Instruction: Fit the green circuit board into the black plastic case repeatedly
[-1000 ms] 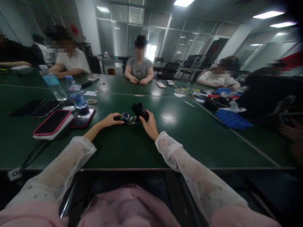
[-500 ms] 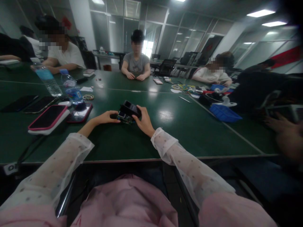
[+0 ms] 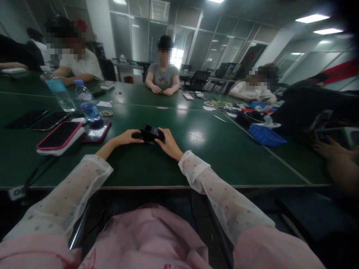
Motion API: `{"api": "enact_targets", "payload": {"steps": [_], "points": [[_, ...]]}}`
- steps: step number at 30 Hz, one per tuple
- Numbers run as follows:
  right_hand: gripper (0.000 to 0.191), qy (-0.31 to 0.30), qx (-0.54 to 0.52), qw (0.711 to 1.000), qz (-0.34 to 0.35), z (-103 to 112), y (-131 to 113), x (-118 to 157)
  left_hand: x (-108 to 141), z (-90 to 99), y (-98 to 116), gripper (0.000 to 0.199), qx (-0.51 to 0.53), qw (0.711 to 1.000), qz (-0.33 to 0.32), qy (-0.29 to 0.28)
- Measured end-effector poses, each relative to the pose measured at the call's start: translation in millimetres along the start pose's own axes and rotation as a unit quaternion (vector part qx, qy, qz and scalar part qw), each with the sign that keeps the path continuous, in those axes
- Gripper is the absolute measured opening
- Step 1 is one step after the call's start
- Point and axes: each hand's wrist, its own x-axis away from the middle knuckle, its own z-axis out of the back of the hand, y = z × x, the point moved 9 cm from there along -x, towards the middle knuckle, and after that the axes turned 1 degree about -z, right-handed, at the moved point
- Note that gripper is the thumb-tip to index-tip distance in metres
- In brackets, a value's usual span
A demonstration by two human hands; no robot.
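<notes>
Just above the green table (image 3: pixel 157 172), a black plastic housing (image 3: pixel 153 131) with a recess in its top is gripped between my two hands. My right hand (image 3: pixel 169 143) closes on its right end, thumb in front and fingers behind. My left hand (image 3: pixel 128 137) pinches at the left end, where fingers and dark edges overlap. Beneath the housing a thin strip of green circuit board (image 3: pixel 151 142) shows; most of it is covered. Whether the two parts are joined I cannot tell.
To the left lie phones, one a pink-edged phone (image 3: pixel 62 135), beside two water bottles (image 3: pixel 89 106) and a tape roll (image 3: pixel 106 113). On the right stand a blue tray (image 3: pixel 265 134) and loose cables (image 3: pixel 214 104). Several people sit around; a co-worker's hand (image 3: pixel 332 149) is at far right.
My right hand has lowered the black housing onto the circuit board, which is now mostly hidden. My left hand has moved slightly in towards the housing.
</notes>
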Motion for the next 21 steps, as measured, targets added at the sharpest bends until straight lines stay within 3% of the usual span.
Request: {"api": "enact_targets", "payload": {"steps": [11, 16, 21], "points": [[0.051, -0.016, 0.008, 1.0, -0.015, -6.3, 8.9, -4.9, -3.9, 1.0, -7.4, 0.063, -0.035, 0.999, -0.006, 0.037], [0.052, -0.04, 0.031, 0.999, 0.015, -11.7, 5.3, -5.0, -4.3, 0.2, -9.4, 0.062, -0.057, 0.997, -0.012, 0.049], [0.054, -0.06, 0.029, 0.997, 0.032, -18.3, 8.5, -3.0, -4.1, 5.9, -9.8, 0.082, -0.067, 0.993, -0.048, 0.083]]}}
